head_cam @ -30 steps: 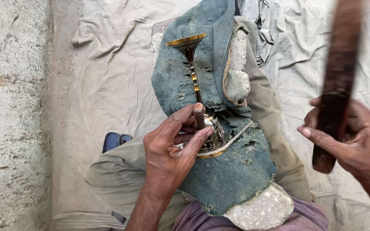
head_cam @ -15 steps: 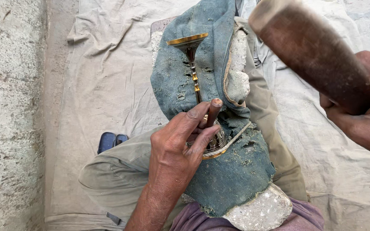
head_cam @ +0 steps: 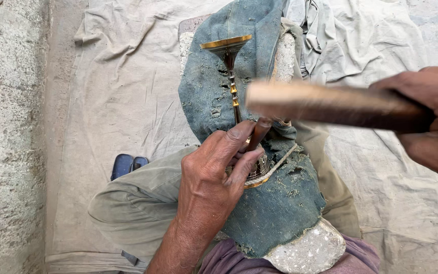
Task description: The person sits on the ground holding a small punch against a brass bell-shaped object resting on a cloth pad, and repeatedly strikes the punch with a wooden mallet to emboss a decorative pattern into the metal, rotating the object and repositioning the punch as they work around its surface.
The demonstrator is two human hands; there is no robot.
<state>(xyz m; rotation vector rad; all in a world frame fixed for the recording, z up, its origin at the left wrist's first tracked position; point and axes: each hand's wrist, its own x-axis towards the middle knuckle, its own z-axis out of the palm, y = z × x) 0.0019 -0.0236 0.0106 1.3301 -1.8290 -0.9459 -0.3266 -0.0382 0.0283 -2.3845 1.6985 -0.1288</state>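
Head view: left hand (head_cam: 206, 185) fingers pinch punch (head_cam: 257, 134) on brass stand (head_cam: 231, 76); right hand (head_cam: 434, 119) grips mallet (head_cam: 325, 104) above.

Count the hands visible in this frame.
2. The left hand pinches a short punch against the brass piece on the blue cloth. The right hand, at the right edge, grips a wooden mallet.

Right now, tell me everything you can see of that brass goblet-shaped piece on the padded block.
The brass goblet-shaped piece lies on its side on worn blue cloth. It looks like polished golden metal: a flared round end points away, and a thin ringed stem runs to a ribbed round end. The left hand pins that near end, holding a thin dark tool against it.
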